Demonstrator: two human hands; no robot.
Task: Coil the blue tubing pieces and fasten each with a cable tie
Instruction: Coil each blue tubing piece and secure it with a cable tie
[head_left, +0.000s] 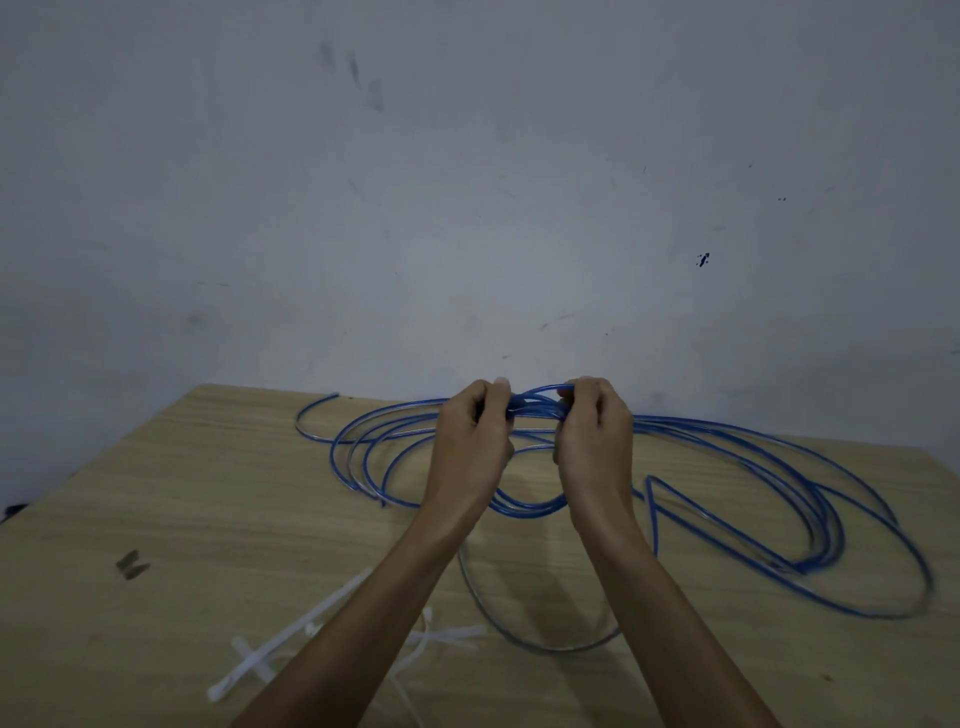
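Observation:
Blue tubing (727, 452) lies in several wide loops over the far half of the wooden table (156, 493). At the far side, where the strands bunch together, my left hand (470, 441) and my right hand (592, 436) both grip the gathered strands, fingers curled round them, about a hand's width apart. One loop spreads to the left (358, 441), and a larger one reaches the right edge. A loose tube end (317, 402) curls at the far left. White cable ties (270, 657) lie near the front, partly under my left forearm.
A grey wall (467, 182) stands right behind the table. A small dark mark or scrap (132, 564) sits on the left of the tabletop. A pale, clear-looking loop of tubing (519, 631) lies between my forearms near the front.

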